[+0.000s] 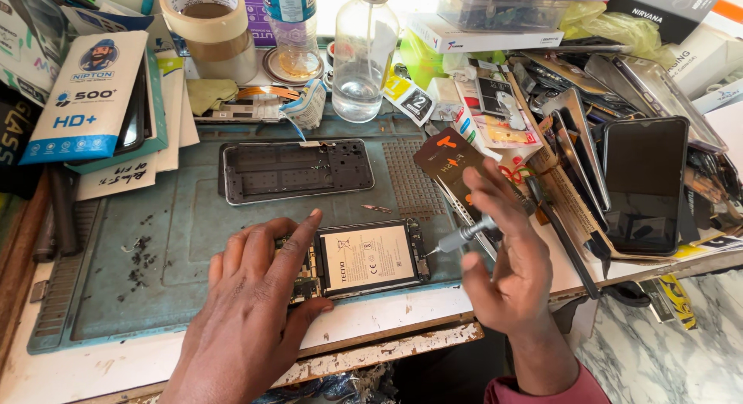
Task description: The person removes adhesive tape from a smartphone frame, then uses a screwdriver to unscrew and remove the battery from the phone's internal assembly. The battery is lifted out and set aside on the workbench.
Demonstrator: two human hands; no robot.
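An opened phone (364, 258) lies back-up on a blue work mat (178, 234), its pale battery and circuit board exposed. My left hand (255, 296) rests flat on the phone's left end, the index finger stretched along its top edge. My right hand (507, 257) holds a small silver screwdriver (463, 237) whose tip touches the phone's right end. A detached phone frame (296, 170) lies further back on the mat, with a tiny metal part (378, 209) between it and the phone.
A dark-screened phone (645, 183) tops a heap of phone parts and screens at the right. At the back stand a clear bottle (364, 56), a water bottle (294, 29) and a tape roll (207, 25). Packaged boxes (89, 94) lie left. Dark specks (139, 257) dot the mat.
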